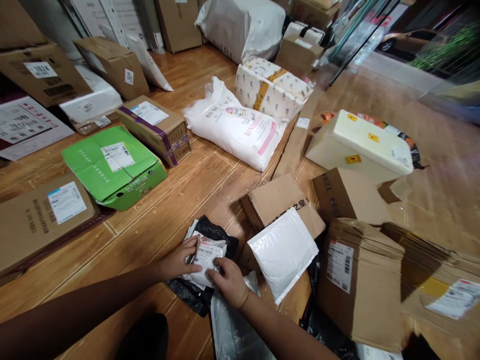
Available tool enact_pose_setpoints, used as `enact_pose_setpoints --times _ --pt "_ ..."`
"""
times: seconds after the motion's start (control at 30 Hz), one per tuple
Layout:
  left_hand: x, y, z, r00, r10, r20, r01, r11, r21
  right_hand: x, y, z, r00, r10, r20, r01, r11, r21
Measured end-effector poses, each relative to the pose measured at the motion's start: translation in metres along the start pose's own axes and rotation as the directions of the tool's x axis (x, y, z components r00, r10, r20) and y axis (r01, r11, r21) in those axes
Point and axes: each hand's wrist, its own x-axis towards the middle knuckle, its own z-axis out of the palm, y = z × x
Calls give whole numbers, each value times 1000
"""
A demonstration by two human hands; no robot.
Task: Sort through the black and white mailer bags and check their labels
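Both of my hands are on a small white soft parcel [206, 255] with a barcode label, lying on top of a black plastic mailer [217, 233] on the wooden floor. My left hand [177, 260] grips the parcel's left edge with curled fingers. My right hand [228, 282] presses and holds its lower right corner. A white bubble mailer [283, 252] leans just right of my hands against a brown carton [279, 200].
Parcels cover the floor: a green box [114, 167] and taped brown box [157, 127] to the left, a white sack [234, 125] ahead, a cream foam box [360, 145] at right, a labelled carton [362, 280] and flattened cardboard [435, 270] near right. A glass door stands beyond.
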Motion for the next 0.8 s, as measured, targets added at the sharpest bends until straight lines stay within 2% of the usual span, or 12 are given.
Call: enact_pose_setpoints --times 0.07,0.17,0.23,0.3,0.37,0.43,0.5,0.53,0.6,0.63,0.73,0.8 --pt "-5 0 8 993 -51 -110 54 998 26 1 2 1 988 -150 35 153 983 -100" --pt "-7 -5 22 936 -176 -304 206 976 69 0 4 1 929 -361 76 369 904 -216" --pt "-5 -7 27 913 -228 -338 270 959 83 -3 4 -3 921 -376 102 389 902 -186" --pt "0 -4 28 890 -308 -336 346 936 59 -8 2 -9 923 -361 133 370 928 -49" --pt "4 4 26 854 -411 -320 448 893 48 -15 -3 -13 963 -256 84 241 957 161" --pt "6 13 23 835 -459 -302 506 857 95 -21 -9 -13 1000 9 -26 0 942 337" --pt "5 19 22 882 -369 -294 435 877 204 -23 -15 -9 960 274 -61 -218 863 456" --pt "4 19 22 910 -303 -282 375 893 250 -22 -16 -6 939 342 -37 -280 823 494" --pt "2 14 24 938 -224 -265 294 918 266 -17 -19 1 920 388 45 -350 767 538" --pt "2 11 25 937 -230 -263 294 925 239 -14 -19 4 912 403 73 -374 749 547" --pt "6 0 29 896 -303 -324 360 923 134 -4 -20 6 883 457 106 -439 727 528" --pt "10 -4 28 856 -334 -395 393 916 78 -3 -19 -1 885 450 115 -440 731 522"
